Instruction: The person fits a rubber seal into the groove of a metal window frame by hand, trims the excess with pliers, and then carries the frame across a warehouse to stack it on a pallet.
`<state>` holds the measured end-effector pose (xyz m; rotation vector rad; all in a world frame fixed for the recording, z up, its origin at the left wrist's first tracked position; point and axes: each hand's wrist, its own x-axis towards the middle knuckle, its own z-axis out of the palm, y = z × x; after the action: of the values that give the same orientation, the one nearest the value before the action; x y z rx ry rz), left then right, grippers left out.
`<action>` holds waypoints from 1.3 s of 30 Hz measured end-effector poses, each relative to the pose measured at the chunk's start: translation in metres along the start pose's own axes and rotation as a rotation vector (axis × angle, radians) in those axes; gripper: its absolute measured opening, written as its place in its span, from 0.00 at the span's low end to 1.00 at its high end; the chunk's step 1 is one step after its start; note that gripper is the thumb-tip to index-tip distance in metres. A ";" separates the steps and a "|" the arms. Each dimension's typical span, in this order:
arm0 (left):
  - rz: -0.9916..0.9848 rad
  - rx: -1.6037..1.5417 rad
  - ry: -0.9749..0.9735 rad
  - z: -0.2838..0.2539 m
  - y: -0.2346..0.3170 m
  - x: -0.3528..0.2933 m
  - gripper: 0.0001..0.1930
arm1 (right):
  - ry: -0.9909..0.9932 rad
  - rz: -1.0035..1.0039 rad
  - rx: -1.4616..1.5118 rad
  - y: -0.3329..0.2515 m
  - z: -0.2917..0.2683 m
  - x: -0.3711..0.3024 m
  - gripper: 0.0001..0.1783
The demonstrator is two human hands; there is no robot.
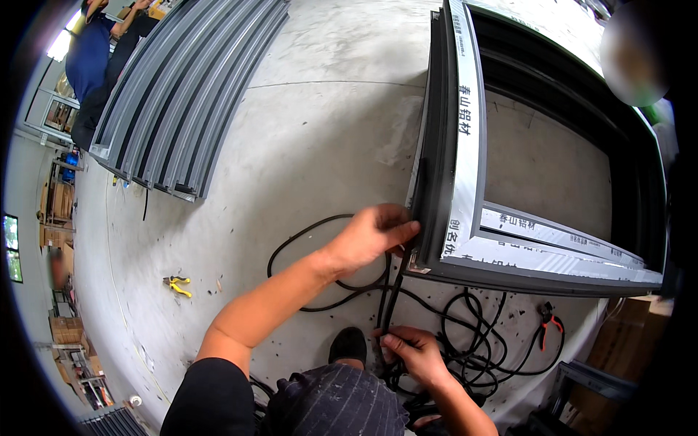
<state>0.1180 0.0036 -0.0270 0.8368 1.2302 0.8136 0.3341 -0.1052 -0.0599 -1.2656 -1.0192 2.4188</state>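
A dark metal window frame (467, 167), its faces covered with printed white protective film, stands raised on the right. My left hand (374, 236) is at its near left corner, thumb and fingers closed on a black rubber strip against the frame's outer side. Below the corner, the strip (392, 298) runs down to my right hand (416, 352), which pinches it between thumb and fingers. More of the same black strip lies in loose loops (476, 338) on the floor beneath and around the frame. My left fingertips are partly hidden behind the thumb.
Yellow-handled pliers (178, 285) lie on the floor at left, red-handled cutters (549, 323) below the frame. Stacked grey metal profiles (193, 87) stand at upper left beside another person (91, 62). Cardboard boxes (629, 334) sit at lower right. My shoe (348, 344) is near the strip.
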 end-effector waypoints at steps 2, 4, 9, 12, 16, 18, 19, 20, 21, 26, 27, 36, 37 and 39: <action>0.004 0.004 -0.043 -0.003 0.004 0.004 0.16 | 0.007 -0.029 -0.050 0.000 -0.001 0.000 0.13; -0.043 -0.066 -0.020 -0.001 0.008 0.005 0.14 | 0.009 -0.066 -0.105 -0.001 -0.001 0.001 0.13; 0.049 -0.068 -0.028 -0.010 0.020 0.028 0.14 | 0.020 -0.065 -0.068 -0.003 -0.001 -0.003 0.13; 0.023 -0.041 0.005 -0.010 0.021 0.029 0.16 | 0.050 -0.077 -0.068 0.001 -0.005 -0.004 0.14; 0.014 -0.046 0.056 -0.011 0.029 0.043 0.17 | 0.066 -0.089 -0.096 0.002 -0.005 -0.005 0.14; 0.070 -0.013 0.061 -0.016 0.030 0.055 0.17 | 0.058 -0.106 -0.143 -0.002 -0.004 -0.005 0.14; 0.071 0.013 0.077 -0.017 0.027 0.056 0.17 | 0.057 -0.114 -0.165 -0.003 -0.004 -0.006 0.13; 0.047 -0.013 0.079 -0.017 0.025 0.056 0.17 | 0.062 -0.118 -0.186 -0.003 -0.004 -0.007 0.13; 0.027 -0.034 0.078 -0.017 0.026 0.056 0.17 | 0.068 -0.128 -0.205 -0.003 -0.005 -0.008 0.13; 0.015 -0.046 0.105 -0.015 0.033 0.067 0.18 | 0.097 -0.100 -0.257 -0.019 -0.005 -0.020 0.13; 0.021 -0.045 0.104 -0.015 0.032 0.069 0.18 | 0.108 -0.104 -0.293 -0.021 -0.007 -0.022 0.13; -0.084 -0.077 0.041 -0.009 0.015 0.030 0.16 | 0.456 -0.610 -0.889 -0.075 -0.016 -0.052 0.16; -0.087 -0.093 0.033 -0.007 0.010 0.021 0.16 | 0.447 -0.728 -0.975 -0.084 -0.019 -0.052 0.14; -0.097 -0.128 0.014 -0.002 0.001 0.013 0.16 | 0.482 -0.799 -1.085 -0.103 -0.019 -0.052 0.14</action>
<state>0.1175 0.0159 -0.0323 0.6642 1.2088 0.8123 0.3685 -0.0458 0.0349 -1.1902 -2.1929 0.8521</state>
